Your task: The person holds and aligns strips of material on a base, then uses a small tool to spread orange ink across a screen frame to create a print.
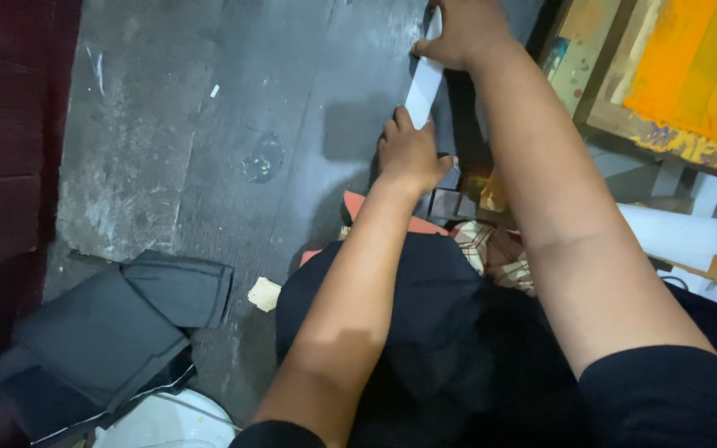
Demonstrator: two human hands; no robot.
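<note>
A long white strip [424, 83] lies stretched over a dark surface at the top centre. My right hand [462, 33] grips its far end near the top edge. My left hand [410, 153] presses down on its near end, fingers closed over it. Both forearms reach forward over black cloth [425, 332] bunched in my lap. A small dark object [450, 203] shows just below my left hand; I cannot tell what it is.
A grey scratched floor [209, 149] fills the left. Folded dark garments [118, 323] lie at bottom left above a white round object [168, 423]. An orange-stained wooden frame [665, 83] stands at top right, with a white sheet [678, 236] below it.
</note>
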